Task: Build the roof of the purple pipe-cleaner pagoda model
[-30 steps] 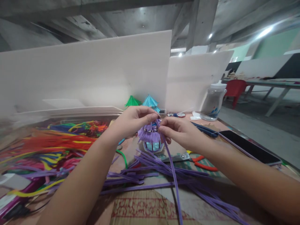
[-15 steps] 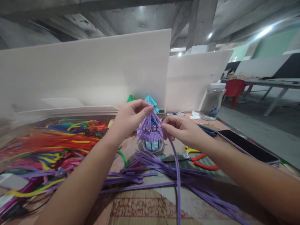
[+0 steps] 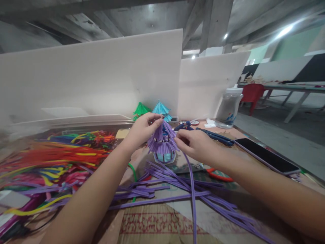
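Note:
A small purple pavilion model [image 3: 163, 147] with a two-tier fuzzy roof stands upright on a pale blue base. My left hand [image 3: 144, 129] is closed, thumb and fingers pinching the peak of its roof. At the right edge of the upper tier, my right hand [image 3: 195, 142] pinches a purple pipe cleaner [image 3: 192, 189], whose long end hangs toward the front of the table. The fingertips hide where this strand meets the roof. Just in front of the model lie several loose purple pipe cleaners [image 3: 167, 179].
Scissors with red handles [image 3: 220, 175] lie partly under my right forearm. Beyond it are dark blue pliers [image 3: 217, 136], a phone [image 3: 266, 156] and a clear bottle [image 3: 229, 108]. Green [image 3: 141, 109] and light blue [image 3: 160, 108] models stand behind. Colourful pipe cleaners [image 3: 61, 152] pile up at left.
My right hand has shifted slightly outward and lower beside the roof, still pinching the strand. My left hand stays at the peak. The view has moved a little, showing more of the green model.

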Action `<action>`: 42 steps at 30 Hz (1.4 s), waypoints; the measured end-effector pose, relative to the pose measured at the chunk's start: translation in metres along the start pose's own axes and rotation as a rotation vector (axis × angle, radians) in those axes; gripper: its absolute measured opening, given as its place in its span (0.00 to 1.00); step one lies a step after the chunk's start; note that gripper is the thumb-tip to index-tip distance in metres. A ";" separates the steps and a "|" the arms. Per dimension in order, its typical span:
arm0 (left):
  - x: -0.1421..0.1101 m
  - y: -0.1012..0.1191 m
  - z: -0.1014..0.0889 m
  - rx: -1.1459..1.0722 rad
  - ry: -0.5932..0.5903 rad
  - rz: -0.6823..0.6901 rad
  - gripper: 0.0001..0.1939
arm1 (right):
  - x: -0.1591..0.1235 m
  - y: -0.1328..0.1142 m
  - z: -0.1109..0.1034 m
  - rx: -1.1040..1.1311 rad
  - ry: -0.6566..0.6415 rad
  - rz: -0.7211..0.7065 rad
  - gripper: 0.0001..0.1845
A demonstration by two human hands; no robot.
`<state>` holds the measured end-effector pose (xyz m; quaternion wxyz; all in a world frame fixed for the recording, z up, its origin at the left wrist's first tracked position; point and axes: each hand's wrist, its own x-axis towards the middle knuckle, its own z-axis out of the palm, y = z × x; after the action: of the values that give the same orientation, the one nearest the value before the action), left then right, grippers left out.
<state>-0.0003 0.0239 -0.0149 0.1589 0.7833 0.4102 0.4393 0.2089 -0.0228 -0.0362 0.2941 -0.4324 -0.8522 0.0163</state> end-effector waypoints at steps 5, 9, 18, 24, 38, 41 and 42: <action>-0.003 0.010 -0.001 0.042 0.020 -0.013 0.15 | 0.000 0.002 0.002 0.012 -0.001 -0.019 0.13; -0.004 0.012 -0.001 -0.014 0.023 -0.040 0.14 | 0.000 0.002 0.005 -0.009 -0.002 -0.016 0.13; -0.001 0.000 -0.005 -0.006 0.020 -0.027 0.15 | 0.014 -0.011 0.001 -0.082 0.005 -0.030 0.13; 0.004 -0.011 -0.008 -0.046 0.002 -0.057 0.16 | 0.022 -0.016 0.003 -0.146 0.043 -0.064 0.13; 0.004 -0.012 -0.008 0.005 -0.012 -0.047 0.17 | 0.009 -0.001 0.018 -0.229 0.056 -0.138 0.14; 0.004 -0.010 -0.008 0.018 -0.010 -0.041 0.17 | 0.009 -0.003 0.017 -0.230 0.052 -0.115 0.14; 0.004 -0.009 -0.008 0.019 -0.012 -0.041 0.17 | 0.009 -0.003 0.017 -0.228 0.051 -0.096 0.14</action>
<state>-0.0103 0.0314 -0.0140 0.1630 0.7789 0.4293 0.4272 0.1937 -0.0139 -0.0448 0.2651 -0.4221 -0.8605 -0.1055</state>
